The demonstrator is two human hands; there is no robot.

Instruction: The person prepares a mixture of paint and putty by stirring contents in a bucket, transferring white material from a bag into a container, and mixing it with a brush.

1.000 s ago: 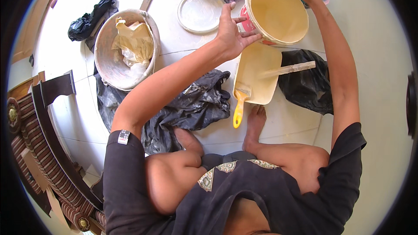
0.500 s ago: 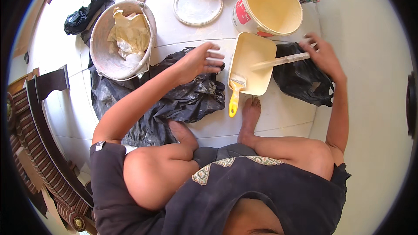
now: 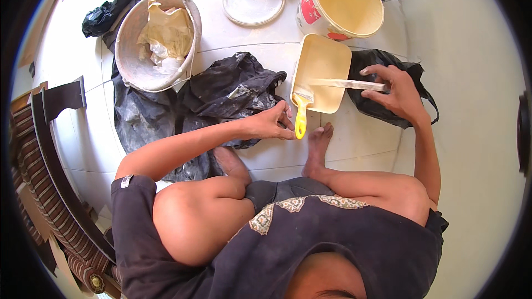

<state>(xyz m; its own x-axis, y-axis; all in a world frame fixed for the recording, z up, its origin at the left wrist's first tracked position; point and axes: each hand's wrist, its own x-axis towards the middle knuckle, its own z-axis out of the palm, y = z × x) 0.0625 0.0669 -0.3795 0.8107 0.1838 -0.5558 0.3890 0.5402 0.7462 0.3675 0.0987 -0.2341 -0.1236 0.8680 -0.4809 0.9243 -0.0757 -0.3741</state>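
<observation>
A shallow cream tray (image 3: 328,55) lies on the tiles in front of me, smeared with paint of the same colour. Over its near left edge rests a paintbrush (image 3: 301,119) with a yellow handle, bristles inside. My left hand (image 3: 272,121) is beside that handle, fingertips close to its end; whether they touch it I cannot tell. A flat, paint-smeared stick-like tool (image 3: 360,84) leans over the tray's right side. Around its outer end my right hand (image 3: 400,93) spreads thumb and fingers, not closed on it.
Behind the tray stands a bucket of cream paint (image 3: 349,0), beside a round lid (image 3: 253,1). A crusted bucket (image 3: 124,50) holding crumpled bags is at left. Black plastic (image 3: 227,86) and a black bag (image 3: 368,108) flank the tray. A striped chair (image 3: 61,188) stands far left.
My left hand has come down and right, to the paintbrush handle. My right hand has lowered and moved left around the end of the stick-like tool.
</observation>
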